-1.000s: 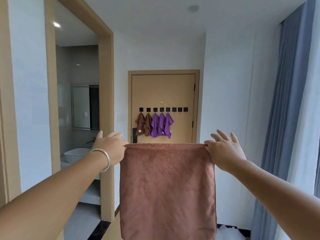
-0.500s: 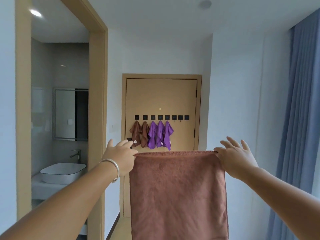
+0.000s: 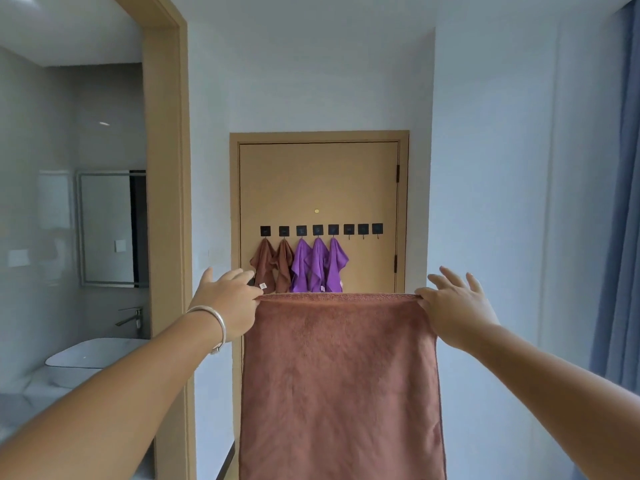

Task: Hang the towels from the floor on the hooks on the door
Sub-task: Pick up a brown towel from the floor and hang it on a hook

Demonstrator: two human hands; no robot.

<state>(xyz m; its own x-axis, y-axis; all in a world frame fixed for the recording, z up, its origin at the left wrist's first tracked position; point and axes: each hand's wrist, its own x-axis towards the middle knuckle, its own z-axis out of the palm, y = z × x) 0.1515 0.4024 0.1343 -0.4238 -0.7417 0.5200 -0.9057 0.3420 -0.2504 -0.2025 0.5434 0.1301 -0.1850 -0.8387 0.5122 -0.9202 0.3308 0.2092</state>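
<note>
We hold a brown towel (image 3: 341,382) up in front of us, out in the air, well apart from the door (image 3: 318,181). Our left hand (image 3: 225,304) pinches the top left corner and our right hand (image 3: 455,311) pinches the top right corner. On each hand only the thumb and first finger are closed on the cloth; the other fingers (image 3: 450,277) stick out loose. We think we hold it by both corners so it hangs flat and we can find a good spot to hook.

The towel looks soft and fuzzy, with a thicker rolled edge along the top. It drops straight down like a big flat sheet and its bottom goes out of view.

Behind it, on the tan door, is a row of small black square hooks (image 3: 363,229). Two brown towels (image 3: 273,268) and three purple towels (image 3: 317,266) already hang there, each bunched to a point at the top. The three hooks on the right are bare, so we judge ours goes on one of those.

A shiny silver bracelet (image 3: 216,323) sits on our left wrist. To the left is a bathroom with a white sink (image 3: 90,353) and a mirror (image 3: 105,228). A blue curtain (image 3: 620,202) hangs at the right.
</note>
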